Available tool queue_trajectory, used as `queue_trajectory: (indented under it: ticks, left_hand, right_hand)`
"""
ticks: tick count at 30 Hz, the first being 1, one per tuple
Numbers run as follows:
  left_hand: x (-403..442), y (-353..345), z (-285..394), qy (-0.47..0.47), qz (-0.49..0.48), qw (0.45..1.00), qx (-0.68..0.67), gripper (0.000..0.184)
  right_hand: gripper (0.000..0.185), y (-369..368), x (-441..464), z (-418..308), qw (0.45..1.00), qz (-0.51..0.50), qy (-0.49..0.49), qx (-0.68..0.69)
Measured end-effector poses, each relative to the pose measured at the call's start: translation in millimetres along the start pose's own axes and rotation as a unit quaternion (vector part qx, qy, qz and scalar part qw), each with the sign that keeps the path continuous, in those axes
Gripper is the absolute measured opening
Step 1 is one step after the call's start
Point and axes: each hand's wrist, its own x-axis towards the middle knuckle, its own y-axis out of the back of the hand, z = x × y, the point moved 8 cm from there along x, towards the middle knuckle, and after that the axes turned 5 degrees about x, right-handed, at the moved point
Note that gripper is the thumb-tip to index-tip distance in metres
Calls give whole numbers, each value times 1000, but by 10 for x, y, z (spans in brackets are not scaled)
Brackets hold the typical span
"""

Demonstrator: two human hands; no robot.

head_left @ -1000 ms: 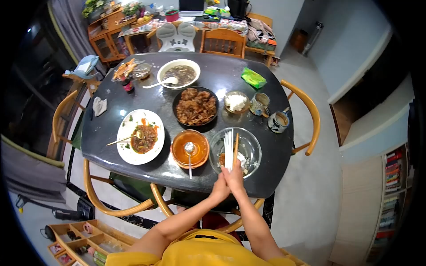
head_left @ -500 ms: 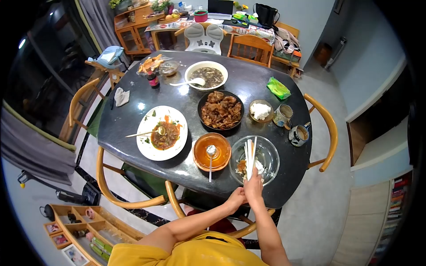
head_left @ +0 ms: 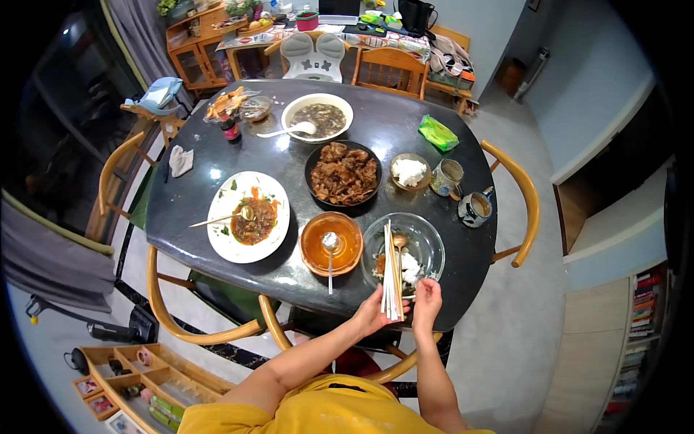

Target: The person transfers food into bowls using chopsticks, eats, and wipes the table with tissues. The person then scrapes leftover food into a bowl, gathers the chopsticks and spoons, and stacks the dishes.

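Note:
My left hand [head_left: 373,312] is closed around the lower ends of a bundle of chopsticks [head_left: 391,282], mostly pale with some brown. A brown spoon [head_left: 400,243] lies along the bundle, its bowl pointing away from me. The chopsticks reach over a clear glass bowl [head_left: 438,249] containing white rice and brown food scraps. My right hand [head_left: 428,302] is at the near right rim of this bowl, fingers pinched together. What they hold, if anything, I cannot make out. Left of the glass bowl sits an orange bowl [head_left: 309,242] with a metal spoon [head_left: 330,262] in it.
A white oval plate [head_left: 225,246] with sauce is on the left. Beyond are a black dish of brown food [head_left: 343,173], a soup bowl [head_left: 288,116], a rice bowl [head_left: 409,172] and two mugs [head_left: 475,209] on the right. Wooden chairs [head_left: 531,195] surround the dark table [head_left: 217,137].
The chopsticks have passed from my right hand into my left. My right hand has moved right to the bowl's near rim. The whole view has shifted slightly.

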Motion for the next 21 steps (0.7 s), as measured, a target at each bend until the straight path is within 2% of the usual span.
queue_trajectory:
  ticks: [1, 2, 4, 5, 7, 9, 10, 11, 13, 15, 17, 18, 20, 21]
  left_hand:
    - [5, -9, 15, 1, 0, 1000, -10, 63]
    - [8, 32, 23, 1, 31, 1000, 2, 62]
    - [34, 133, 44, -2, 99, 995, 24, 58]
    - [42, 198, 116, -49, 149, 986, 64, 52]
    - [93, 445, 219, -96, 234, 940, 229, 41]
    - [103, 567, 276, -128, 296, 903, 285, 30]
    - [114, 661, 366, -165, 329, 862, 348, 27]
    - [171, 738, 306, -163, 328, 863, 349, 27]
    - [62, 566, 386, -195, 342, 841, 372, 30]
    - [99, 622, 341, -183, 338, 854, 351, 34]
    - [134, 697, 356, -206, 354, 818, 404, 35]
    - [128, 657, 368, -206, 355, 818, 403, 35]
    - [79, 634, 417, -224, 370, 845, 315, 44]
    - [59, 631, 453, -225, 373, 844, 314, 44]
  right_hand:
    - [9, 75, -31, 170, 992, 23, -82, 96]
    - [9, 128, -56, 253, 992, 27, -82, 93]
    - [12, 230, -175, 497, 958, 96, -166, 214]
    - [15, 242, -258, 628, 938, 108, -218, 248]
    - [19, 97, -346, 841, 888, 48, -322, 325]
    - [22, -82, -309, 812, 878, -9, -327, 349]
    - [23, -104, -279, 863, 882, -18, -337, 329]
    - [23, -89, -221, 941, 882, -16, -337, 329]
    - [25, -190, -235, 1108, 855, -82, -410, 306]
    - [29, -177, -212, 1130, 860, -86, -407, 294]
    - [30, -192, -254, 1090, 822, -79, -448, 344]
    - [30, -170, -235, 1114, 821, -80, -449, 343]
    - [29, -212, -246, 1189, 786, -108, -487, 365]
    - [29, -231, -250, 1244, 785, -110, -490, 364]
